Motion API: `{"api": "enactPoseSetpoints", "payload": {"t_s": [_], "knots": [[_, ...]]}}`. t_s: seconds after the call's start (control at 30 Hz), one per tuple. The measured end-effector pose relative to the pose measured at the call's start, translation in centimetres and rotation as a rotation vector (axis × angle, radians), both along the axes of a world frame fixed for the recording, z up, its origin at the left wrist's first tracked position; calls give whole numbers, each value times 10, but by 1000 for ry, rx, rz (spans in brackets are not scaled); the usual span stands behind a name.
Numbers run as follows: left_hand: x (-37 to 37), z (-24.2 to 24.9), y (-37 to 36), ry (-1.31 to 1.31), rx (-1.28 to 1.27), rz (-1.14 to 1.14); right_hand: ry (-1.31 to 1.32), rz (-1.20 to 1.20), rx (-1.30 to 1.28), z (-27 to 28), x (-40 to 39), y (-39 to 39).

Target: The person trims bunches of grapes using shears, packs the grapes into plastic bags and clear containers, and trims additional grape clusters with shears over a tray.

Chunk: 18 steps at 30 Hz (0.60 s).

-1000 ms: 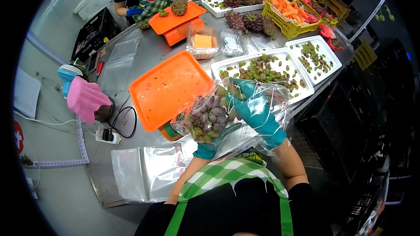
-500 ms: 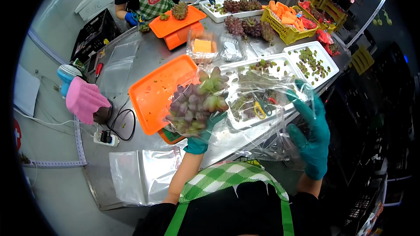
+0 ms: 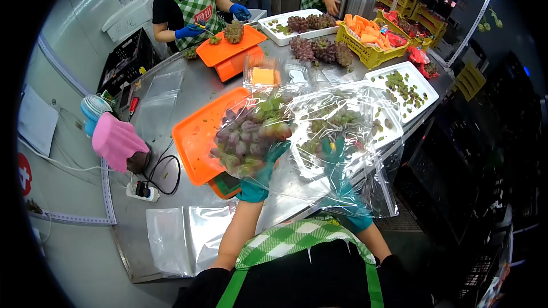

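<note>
My left hand (image 3: 257, 179), in a teal glove, is wrapped under a bunch of purple-green grapes (image 3: 248, 137) and holds it above an orange scale tray (image 3: 191, 131). Spread out to the right of the grapes is a clear plastic bag (image 3: 365, 185). Through its film shows my right hand (image 3: 341, 174), also gloved, with its fingers stretched out away from me. Whether the hand is inside the bag or only behind one layer is hard to tell. Below the bag lies a white tray (image 3: 394, 131) with loose grapes.
A second white tray (image 3: 419, 71) stands at the right, near a yellow crate (image 3: 374, 57). Flat plastic bags (image 3: 165, 239) lie at the front left. A pink cloth-covered object (image 3: 117, 140) and cables are at the left edge. Two co-workers stand across the table.
My right hand has swung inward from the right to the middle, and the clear film now spreads over it. The left hand still holds the grapes, nearly in place.
</note>
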<state>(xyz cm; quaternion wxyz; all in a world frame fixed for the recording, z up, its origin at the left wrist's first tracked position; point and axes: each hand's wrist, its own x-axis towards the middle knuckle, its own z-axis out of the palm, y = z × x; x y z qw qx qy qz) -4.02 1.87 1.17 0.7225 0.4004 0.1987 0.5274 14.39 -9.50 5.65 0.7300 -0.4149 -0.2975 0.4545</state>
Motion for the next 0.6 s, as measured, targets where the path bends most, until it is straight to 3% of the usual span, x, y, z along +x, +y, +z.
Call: {"api": "enactPoseSetpoints", "payload": {"t_s": [0.23,0.3,0.33,0.43,0.47,0.6], "knots": [[18,-2,-22,-59,-98,34,-461,143,233,124,-21,20],[18,-4,-35,-80,-138,47,-459,287,192,142,-22,21],[18,-6,-42,-89,-155,53,-428,479,65,148,-19,19],[14,-10,-60,-113,-199,60,-538,475,131,128,-7,28],[14,-10,-62,-121,-206,61,-779,419,446,130,-1,36],[18,-7,-57,-151,-205,69,-320,563,240,123,8,40]]}}
